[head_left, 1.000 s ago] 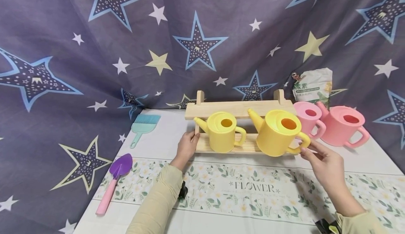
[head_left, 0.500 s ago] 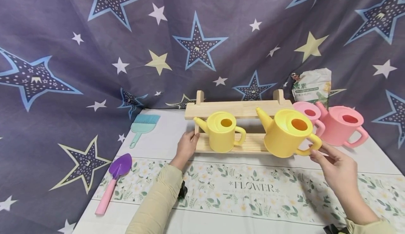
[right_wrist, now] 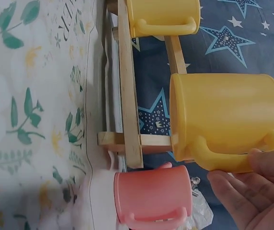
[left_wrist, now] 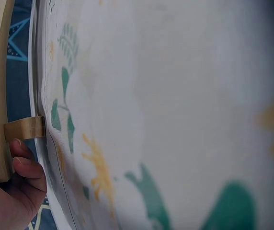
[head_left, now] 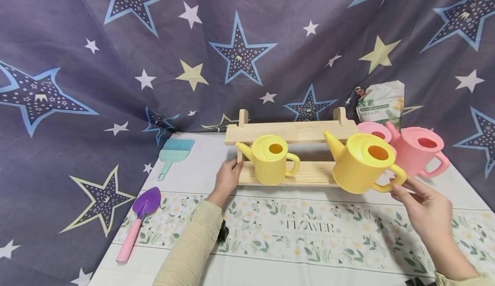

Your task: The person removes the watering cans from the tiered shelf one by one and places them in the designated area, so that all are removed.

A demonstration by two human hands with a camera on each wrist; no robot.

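Note:
My right hand (head_left: 431, 211) pinches the handle of the larger yellow watering can (head_left: 353, 170), its spout pointing left and its body overlapping the right end of the wooden shelf (head_left: 290, 132). In the right wrist view the thumb and fingers of that hand (right_wrist: 261, 191) hold the can (right_wrist: 233, 115) by its looped handle, beside the shelf end. A smaller yellow watering can (head_left: 270, 165) stands on the lower board. At the left end, my left hand (head_left: 227, 178) grips this lower board; in the left wrist view, curled fingers (left_wrist: 29, 170) lie at the board's edge.
Two pink watering cans, the larger one (head_left: 415, 153) in front of a lighter one (head_left: 371, 128), stand at the right. Behind them is a clipped white bag (head_left: 380, 103). A teal brush (head_left: 174, 153) and a purple-bladed trowel (head_left: 141, 217) lie on the left of the table.
My right hand has moved right with the larger yellow watering can, past the shelf's end and across the lighter pink can. The left hand stays at the shelf.

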